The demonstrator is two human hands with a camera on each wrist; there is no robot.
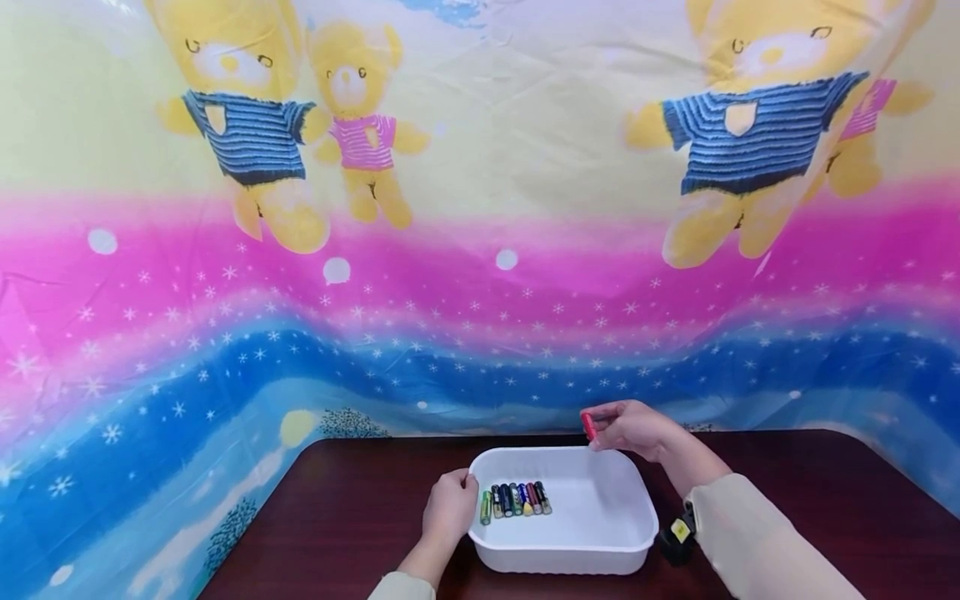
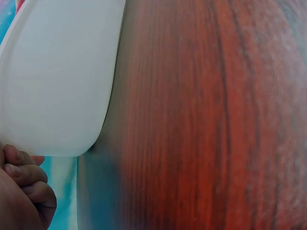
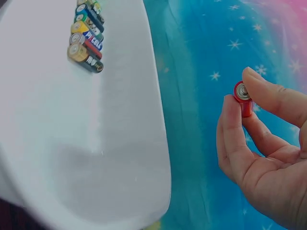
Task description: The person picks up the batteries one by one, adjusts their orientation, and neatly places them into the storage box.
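Observation:
A white rectangular tub (image 1: 600, 500) stands on the dark table. Along its left side inside lies a row of several batteries (image 1: 516, 499) of mixed colours, side by side. My right hand (image 1: 636, 427) is raised over the tub's far right rim and pinches a red battery (image 1: 588, 426) between thumb and fingers; in the right wrist view the flat metal end of the red battery (image 3: 243, 91) faces the camera. My left hand (image 1: 450, 508) holds the tub's left rim, its fingers (image 2: 41, 194) curled at the tub's edge in the left wrist view.
The dark red wood-grain table (image 1: 337, 500) stretches out on both sides of the tub. Behind it hangs a colourful cloth (image 1: 480, 292) with bears and snowflakes, close to the table's back edge. A black strap device (image 1: 678, 535) is on my right wrist.

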